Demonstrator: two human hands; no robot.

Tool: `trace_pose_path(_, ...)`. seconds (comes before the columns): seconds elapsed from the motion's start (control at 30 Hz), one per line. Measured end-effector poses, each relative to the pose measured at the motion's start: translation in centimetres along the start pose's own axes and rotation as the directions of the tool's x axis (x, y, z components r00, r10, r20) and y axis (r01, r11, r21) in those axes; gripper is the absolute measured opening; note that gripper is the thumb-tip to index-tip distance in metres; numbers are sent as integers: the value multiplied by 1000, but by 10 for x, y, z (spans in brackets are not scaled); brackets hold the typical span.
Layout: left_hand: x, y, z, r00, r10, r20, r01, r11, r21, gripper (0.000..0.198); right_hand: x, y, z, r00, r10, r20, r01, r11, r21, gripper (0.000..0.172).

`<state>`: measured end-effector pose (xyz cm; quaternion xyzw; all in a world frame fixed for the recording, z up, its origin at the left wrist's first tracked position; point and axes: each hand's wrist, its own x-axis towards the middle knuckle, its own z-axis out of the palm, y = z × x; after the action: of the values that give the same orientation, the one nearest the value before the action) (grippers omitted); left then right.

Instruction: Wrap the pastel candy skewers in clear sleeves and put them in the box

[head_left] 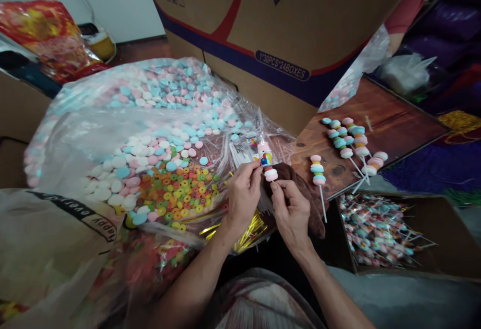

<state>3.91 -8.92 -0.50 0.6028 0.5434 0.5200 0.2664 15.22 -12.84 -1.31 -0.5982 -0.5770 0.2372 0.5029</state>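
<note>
One candy skewer, a stack of pastel sweets on a white stick, is held just below and right of the view's middle, its stick end toward the wearer. A clear printed wrapper covers its upper sweets; the lowest appear to be outside it. To sleeve it well, I would keep the stick in line with the wrapper, grip low so that the sweets do not slide, and draw the film down evenly rather than tug one edge, which could tear it.

The left hand, at eight o'clock from the skewer, is curled, with thumb and forefinger pinched together on the wrapper's edge. The right hand, at five o'clock, is also curled, fingertips and thumb together on the stick just under the bottom sweet.

Around the skewer, a single unwrapped skewer lies at three o'clock, a cardboard box of wrapped ones at four, gold ties near half past six, and ring sweets just below nine.
</note>
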Motion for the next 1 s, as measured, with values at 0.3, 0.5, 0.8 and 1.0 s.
trace_pose_path(0.3, 7, -2, -3, 968, 242, 67, -251, 939, 237, 11, -4, 0, 1, 996, 81, 27, -83, 993, 89, 18)
trace_pose_path(0.5, 5, -3, -5, 938, 317, 138, -343, 901, 265, 11, -1, -8, 2, 998, 62, -27, -61, 997, 47, 17)
trace_pose_path(0.8, -1, 3, -9, 912, 301, 278, -308, 951, -20, 10, 8, -14, 0, 998, 8, -61, -8, 1000, -13, 15)
trace_pose_path(1.0, 5, 7, -8, 986, -105, 132, 138, 952, -274, 17, 12, -7, -5, 988, -108, -111, 94, 987, -131, 15)
